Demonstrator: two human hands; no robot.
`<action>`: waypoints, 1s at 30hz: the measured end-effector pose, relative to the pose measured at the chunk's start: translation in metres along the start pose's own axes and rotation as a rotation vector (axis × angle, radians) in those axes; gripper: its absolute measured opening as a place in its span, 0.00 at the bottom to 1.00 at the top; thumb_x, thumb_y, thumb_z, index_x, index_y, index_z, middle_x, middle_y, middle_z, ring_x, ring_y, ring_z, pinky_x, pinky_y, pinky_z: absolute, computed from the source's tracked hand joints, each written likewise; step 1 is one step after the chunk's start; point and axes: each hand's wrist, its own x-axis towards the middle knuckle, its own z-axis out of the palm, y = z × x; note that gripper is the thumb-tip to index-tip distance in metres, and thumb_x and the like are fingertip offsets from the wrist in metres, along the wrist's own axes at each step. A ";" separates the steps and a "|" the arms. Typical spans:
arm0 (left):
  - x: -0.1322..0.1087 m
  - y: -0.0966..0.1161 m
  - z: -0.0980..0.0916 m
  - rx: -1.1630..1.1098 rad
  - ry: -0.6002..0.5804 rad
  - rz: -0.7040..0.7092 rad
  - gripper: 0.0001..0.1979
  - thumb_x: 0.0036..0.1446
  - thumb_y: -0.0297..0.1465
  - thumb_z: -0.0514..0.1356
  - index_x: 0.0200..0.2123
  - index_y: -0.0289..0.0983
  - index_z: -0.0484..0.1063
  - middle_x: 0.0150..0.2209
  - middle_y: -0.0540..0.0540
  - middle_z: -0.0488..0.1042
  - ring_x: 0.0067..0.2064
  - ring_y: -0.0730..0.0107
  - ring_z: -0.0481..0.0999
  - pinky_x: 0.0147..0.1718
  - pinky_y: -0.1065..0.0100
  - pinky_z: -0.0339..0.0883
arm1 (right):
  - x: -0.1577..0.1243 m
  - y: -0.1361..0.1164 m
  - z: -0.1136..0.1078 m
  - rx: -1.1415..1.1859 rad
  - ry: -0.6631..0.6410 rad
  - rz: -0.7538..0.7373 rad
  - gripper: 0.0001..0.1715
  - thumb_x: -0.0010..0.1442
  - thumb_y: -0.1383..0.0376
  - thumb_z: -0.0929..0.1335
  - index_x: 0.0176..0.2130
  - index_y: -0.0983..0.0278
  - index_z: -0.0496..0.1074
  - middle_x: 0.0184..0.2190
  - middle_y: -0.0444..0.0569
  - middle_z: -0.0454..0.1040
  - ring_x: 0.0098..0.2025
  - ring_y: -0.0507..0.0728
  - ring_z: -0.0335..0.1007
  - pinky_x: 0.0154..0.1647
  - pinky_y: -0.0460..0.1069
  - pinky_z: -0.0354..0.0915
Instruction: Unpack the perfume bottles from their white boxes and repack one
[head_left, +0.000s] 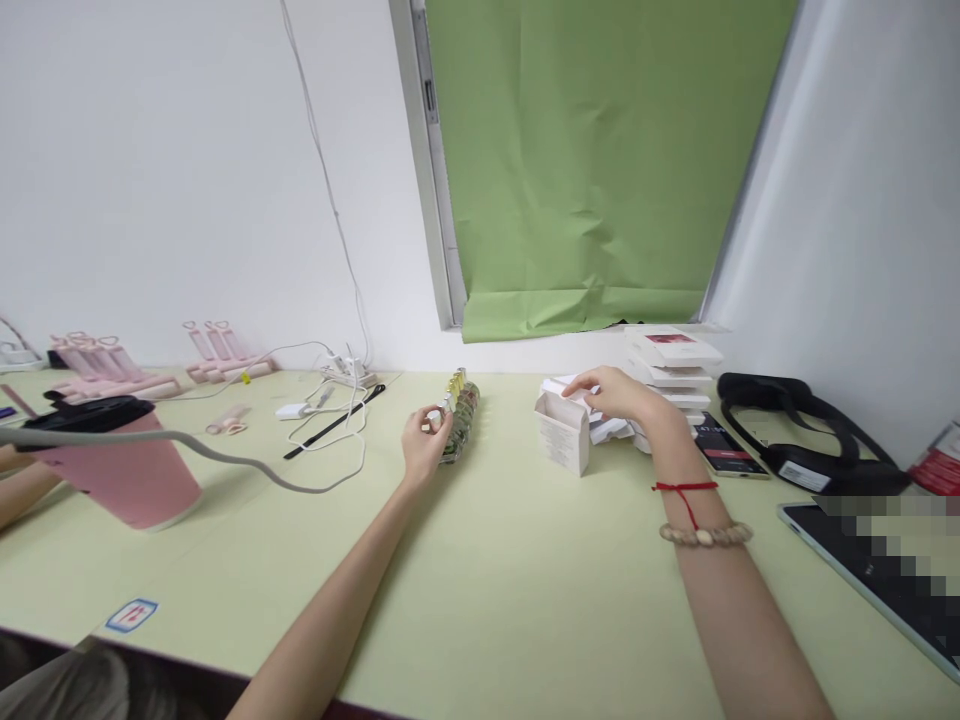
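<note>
On the table ahead, my left hand point(426, 442) is at the near left side of a row of small items point(462, 420) with gold and silver tops and green patterned sides. Its thumb and forefinger curl together by the row, around something small and pale that I cannot make out. A white carton point(562, 434) with fine print stands upright, its top open. Just behind it, my right hand point(611, 394) hovers over a heap of white cartons point(609, 428), fingers apart, the forefinger near the carton's upper edge. Its other fingertips are partly hidden.
Flat white boxes point(671, 365) are stacked at the back right, near a phone point(726, 446), a black headset point(810, 430) and a tablet point(862, 560). Leftward are a pink cup point(124, 470), white cables point(330, 420), pink stands point(217, 350) and another person's arm point(26, 490).
</note>
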 end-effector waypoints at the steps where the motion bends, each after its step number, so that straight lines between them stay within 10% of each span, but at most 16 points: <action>1: 0.000 0.001 0.000 -0.003 0.001 0.012 0.14 0.44 0.40 0.58 0.32 0.36 0.70 0.24 0.51 0.65 0.27 0.74 0.65 0.30 0.72 0.63 | 0.000 -0.001 -0.001 0.013 -0.019 0.002 0.21 0.47 0.74 0.64 0.40 0.58 0.74 0.43 0.47 0.72 0.37 0.52 0.69 0.30 0.41 0.62; 17: -0.004 0.010 -0.005 0.122 -0.121 0.110 0.15 0.47 0.43 0.55 0.27 0.37 0.69 0.30 0.48 0.70 0.29 0.72 0.66 0.31 0.71 0.59 | 0.002 0.000 -0.001 0.070 -0.071 0.002 0.23 0.47 0.75 0.63 0.41 0.59 0.73 0.47 0.48 0.69 0.40 0.53 0.68 0.30 0.42 0.61; 25: 0.005 0.020 -0.025 -0.105 -0.652 0.084 0.17 0.48 0.41 0.51 0.25 0.33 0.72 0.23 0.48 0.69 0.27 0.72 0.66 0.27 0.73 0.57 | 0.004 0.004 0.001 0.081 -0.081 0.000 0.21 0.48 0.74 0.62 0.41 0.58 0.73 0.48 0.47 0.68 0.38 0.53 0.68 0.27 0.41 0.61; 30: 0.013 0.023 -0.037 -0.059 -0.694 0.080 0.15 0.44 0.38 0.51 0.21 0.33 0.70 0.24 0.47 0.70 0.28 0.70 0.66 0.27 0.72 0.59 | 0.004 0.004 0.001 0.075 -0.071 0.001 0.21 0.49 0.73 0.63 0.41 0.58 0.73 0.48 0.47 0.68 0.39 0.53 0.68 0.28 0.41 0.61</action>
